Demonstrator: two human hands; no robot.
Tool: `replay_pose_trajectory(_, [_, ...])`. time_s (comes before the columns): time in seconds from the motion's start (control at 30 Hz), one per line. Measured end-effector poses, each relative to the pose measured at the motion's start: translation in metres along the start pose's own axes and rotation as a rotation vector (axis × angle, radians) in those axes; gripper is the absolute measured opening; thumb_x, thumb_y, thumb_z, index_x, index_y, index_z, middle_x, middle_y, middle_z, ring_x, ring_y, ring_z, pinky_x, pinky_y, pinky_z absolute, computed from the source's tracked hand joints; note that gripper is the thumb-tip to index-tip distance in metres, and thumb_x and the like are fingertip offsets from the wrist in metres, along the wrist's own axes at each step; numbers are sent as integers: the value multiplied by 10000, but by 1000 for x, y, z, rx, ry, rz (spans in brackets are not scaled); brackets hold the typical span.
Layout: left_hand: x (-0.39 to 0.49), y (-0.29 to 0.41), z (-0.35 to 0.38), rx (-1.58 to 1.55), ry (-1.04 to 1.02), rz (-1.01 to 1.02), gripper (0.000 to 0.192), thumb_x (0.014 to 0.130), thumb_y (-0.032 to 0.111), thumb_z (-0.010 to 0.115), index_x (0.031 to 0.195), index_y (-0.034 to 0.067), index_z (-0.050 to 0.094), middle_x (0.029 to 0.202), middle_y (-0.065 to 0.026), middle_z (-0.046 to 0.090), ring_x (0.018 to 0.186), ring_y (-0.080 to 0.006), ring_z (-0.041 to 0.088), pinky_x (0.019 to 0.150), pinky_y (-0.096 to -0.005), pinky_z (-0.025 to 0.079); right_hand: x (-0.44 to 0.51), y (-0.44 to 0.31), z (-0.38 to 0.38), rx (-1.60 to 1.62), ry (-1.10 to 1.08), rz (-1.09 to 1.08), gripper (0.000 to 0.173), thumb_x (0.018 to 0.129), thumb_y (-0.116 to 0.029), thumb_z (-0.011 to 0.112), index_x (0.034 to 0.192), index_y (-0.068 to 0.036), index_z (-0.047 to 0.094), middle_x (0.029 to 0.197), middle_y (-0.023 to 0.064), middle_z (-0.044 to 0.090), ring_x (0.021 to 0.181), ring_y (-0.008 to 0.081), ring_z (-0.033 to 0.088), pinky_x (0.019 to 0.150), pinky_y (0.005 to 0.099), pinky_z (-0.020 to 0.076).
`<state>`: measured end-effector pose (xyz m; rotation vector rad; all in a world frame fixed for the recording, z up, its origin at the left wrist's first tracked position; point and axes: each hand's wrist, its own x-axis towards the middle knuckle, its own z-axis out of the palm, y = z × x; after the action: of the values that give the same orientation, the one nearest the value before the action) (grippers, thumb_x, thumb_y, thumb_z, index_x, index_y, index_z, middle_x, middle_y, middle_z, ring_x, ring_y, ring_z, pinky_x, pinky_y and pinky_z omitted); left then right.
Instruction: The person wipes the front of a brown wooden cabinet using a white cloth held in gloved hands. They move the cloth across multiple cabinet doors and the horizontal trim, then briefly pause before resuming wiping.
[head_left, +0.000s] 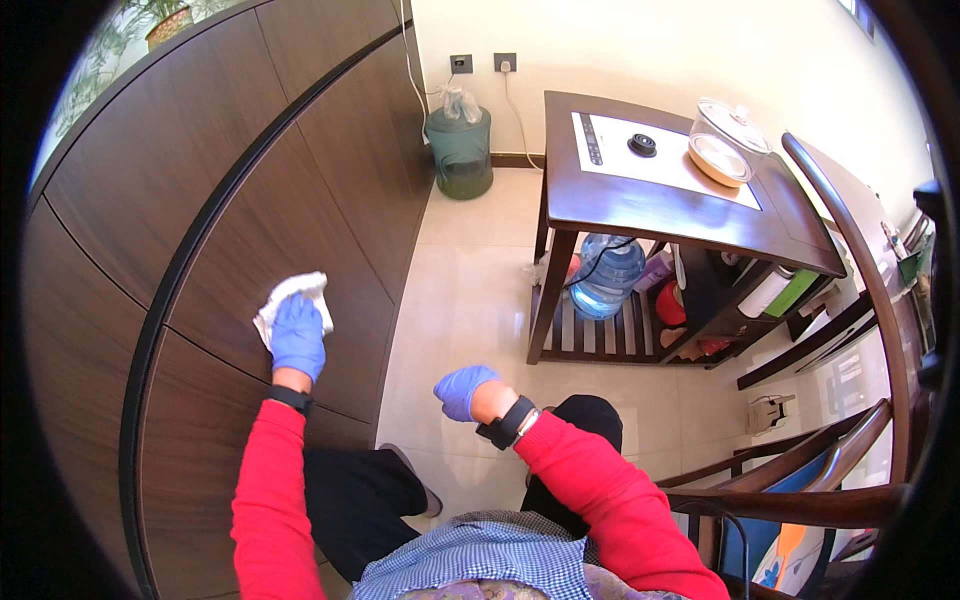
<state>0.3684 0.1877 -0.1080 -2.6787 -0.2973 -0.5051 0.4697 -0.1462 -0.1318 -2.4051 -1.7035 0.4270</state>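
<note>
My left hand, in a blue disposable glove, presses a white cloth flat against a dark brown wooden cabinet door. The cloth spreads out past the fingers on both sides. Above my knees and over the floor, my right hand hangs in a matching glove. Its fingers are curled into a fist, and nothing shows in it. A black recessed strip runs along the cabinet, to the left of the cloth.
To the right stands a dark wooden tea table with a glass pot on it and a water bottle on its lower shelf. A green plastic barrel stands by the wall. A wooden chair is close at my right.
</note>
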Motion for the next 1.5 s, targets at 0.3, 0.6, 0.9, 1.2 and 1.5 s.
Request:
replay_pose_trajectory(0.3, [-34, 12, -1, -11, -39, -75, 414, 922, 130, 503, 1286, -48, 591, 1362, -233, 577, 1319, -352, 513, 1160, -448, 350, 10, -8, -3, 23, -108, -3, 203, 769, -139, 574, 877, -53, 722, 887, 200, 714, 838, 418, 692, 732, 502, 564])
replay_pose_trajectory(0.6, [28, -5, -75, 127, 228, -166, 393, 902, 123, 548, 1281, 49, 619, 1438, -139, 550, 1402, -345, 427, 1199, -490, 291, 11, -9, 6, 8, -60, -23, 171, 761, -127, 590, 833, -60, 730, 851, 188, 716, 802, 401, 701, 677, 496, 558])
replay_pose_trajectory(0.9, [9, 17, -12, 2, 104, -120, 335, 941, 118, 488, 1229, 7, 617, 1327, -221, 594, 1308, -367, 509, 1122, -455, 384, 11, -7, 2, 20, -95, -12, 177, 757, -134, 588, 843, -47, 717, 858, 197, 711, 821, 416, 696, 704, 506, 560])
replay_pose_trajectory(1.2, [-22, 17, -34, -1, 11, -56, 291, 903, 111, 520, 1144, 20, 656, 1296, -180, 620, 1283, -363, 526, 1119, -477, 383, 9, -5, 5, 33, -67, -36, 174, 753, -139, 593, 827, -41, 716, 842, 202, 707, 789, 421, 692, 693, 502, 558])
replay_pose_trajectory(1.5, [27, -7, -108, 212, 273, -154, 419, 884, 109, 561, 1295, 47, 618, 1422, -147, 555, 1354, -370, 470, 1178, -476, 332, 10, -7, 6, 19, -94, -43, 179, 765, -151, 588, 829, -45, 717, 849, 202, 708, 799, 418, 694, 694, 499, 559])
